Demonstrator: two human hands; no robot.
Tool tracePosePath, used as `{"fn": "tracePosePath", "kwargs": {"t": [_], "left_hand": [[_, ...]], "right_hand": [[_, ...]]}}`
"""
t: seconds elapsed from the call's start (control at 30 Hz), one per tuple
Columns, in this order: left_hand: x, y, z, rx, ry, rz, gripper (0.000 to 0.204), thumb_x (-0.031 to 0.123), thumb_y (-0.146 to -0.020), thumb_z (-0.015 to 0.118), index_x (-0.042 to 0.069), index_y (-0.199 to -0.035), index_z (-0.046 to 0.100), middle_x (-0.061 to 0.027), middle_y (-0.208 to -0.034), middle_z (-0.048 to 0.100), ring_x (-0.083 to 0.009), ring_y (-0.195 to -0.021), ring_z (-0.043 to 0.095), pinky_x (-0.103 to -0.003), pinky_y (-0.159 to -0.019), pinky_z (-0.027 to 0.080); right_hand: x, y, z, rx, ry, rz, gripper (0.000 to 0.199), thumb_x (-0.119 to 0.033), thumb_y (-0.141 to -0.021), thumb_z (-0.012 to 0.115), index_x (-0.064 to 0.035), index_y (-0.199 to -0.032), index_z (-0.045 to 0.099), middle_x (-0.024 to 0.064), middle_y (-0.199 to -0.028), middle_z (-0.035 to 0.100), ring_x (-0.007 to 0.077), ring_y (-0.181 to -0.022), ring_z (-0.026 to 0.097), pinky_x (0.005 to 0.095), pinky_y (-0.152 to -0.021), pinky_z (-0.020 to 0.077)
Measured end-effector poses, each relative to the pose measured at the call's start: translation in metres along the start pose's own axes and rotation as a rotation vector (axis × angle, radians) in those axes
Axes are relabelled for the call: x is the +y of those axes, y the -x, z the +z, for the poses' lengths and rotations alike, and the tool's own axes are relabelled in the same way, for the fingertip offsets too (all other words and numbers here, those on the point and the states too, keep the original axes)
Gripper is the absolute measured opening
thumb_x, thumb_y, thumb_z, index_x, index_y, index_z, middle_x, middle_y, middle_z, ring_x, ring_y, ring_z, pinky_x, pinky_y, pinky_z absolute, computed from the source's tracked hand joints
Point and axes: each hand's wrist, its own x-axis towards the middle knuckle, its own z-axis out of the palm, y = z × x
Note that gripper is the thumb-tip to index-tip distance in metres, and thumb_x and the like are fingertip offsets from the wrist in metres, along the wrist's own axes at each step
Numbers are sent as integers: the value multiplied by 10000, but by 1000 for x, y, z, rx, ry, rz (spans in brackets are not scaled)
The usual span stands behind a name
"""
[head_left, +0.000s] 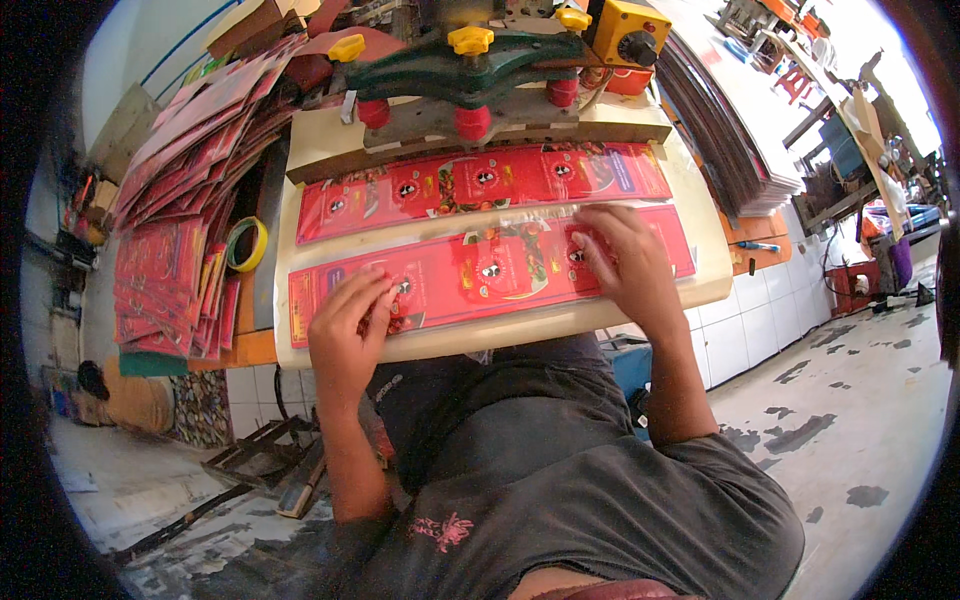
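Observation:
Two long red printed strips lie one behind the other on a cream-coloured board, the far strip (405,203) close to the press and the near strip (440,280) toward me. Over the left part of the near strip is my left hand (350,318), its thumb and fingers drawn together; whatever may be between the fingertips is too small to make out. My right hand (632,258) rests at the right part of the same strip, fingers stretched toward its far edge and thumb apart. A shiny, clear-looking band runs along that far edge.
Behind the strips stands a dark green press (470,65) with yellow knobs and red feet. A yellow control box (628,35) is at its right. Stacked red printed sheets (160,250) and a yellow tape roll (248,245) are left; a pile of boards (735,160) is right.

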Motion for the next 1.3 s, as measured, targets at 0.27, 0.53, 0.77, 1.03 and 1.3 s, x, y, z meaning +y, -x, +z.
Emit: {"fn": "tracePosePath", "kwargs": {"t": [0.27, 0.53, 0.77, 1.03, 1.3], "left_hand": [[-37, -66, 27, -77, -234, 148, 480, 232, -986, 647, 30, -1415, 571, -196, -1496, 530, -384, -1420, 460, -468, -1171, 366], [-50, -70, 35, -177, -337, 118, 554, 364, -1032, 539, 48, -1486, 515, -186, -1531, 500, -378, -1445, 429, -508, -1198, 315], [-51, -69, 37, -175, -329, 134, 534, 363, -1034, 544, 16, -1440, 556, -185, -1519, 515, -369, -1437, 441, -496, -1203, 314], [-43, -65, 33, -45, -218, 144, 444, 299, -1004, 622, 2, -1333, 643, -202, -1404, 612, -365, -1336, 547, -466, -1157, 384], [-35, -72, -21, 40, 22, -174, 407, 312, -1004, 650, -21, -1234, 700, -226, -1231, 705, -353, -1169, 673, -404, -1021, 492]], "right_hand": [[36, -46, 13, -45, 288, -140, 460, -291, -984, 632, -11, -1348, 614, 226, -1446, 555, 397, -1394, 472, 468, -1178, 380], [45, -55, 26, -168, 253, -52, 567, -417, -1024, 579, -24, -1432, 566, 203, -1526, 495, 385, -1435, 425, 442, -1188, 354], [47, -53, 27, -183, 252, -26, 571, -415, -1012, 598, -20, -1423, 575, 203, -1500, 520, 382, -1413, 451, 443, -1175, 372], [45, -48, 10, -125, -33, 42, 451, -330, -999, 637, -14, -1321, 657, 200, -1432, 585, 388, -1337, 531, 445, -1129, 416], [107, -44, -52, 212, 302, 327, 334, -282, -983, 621, 1, -1110, 746, 231, -1077, 733, 403, -1041, 690, 460, -928, 519]]}}
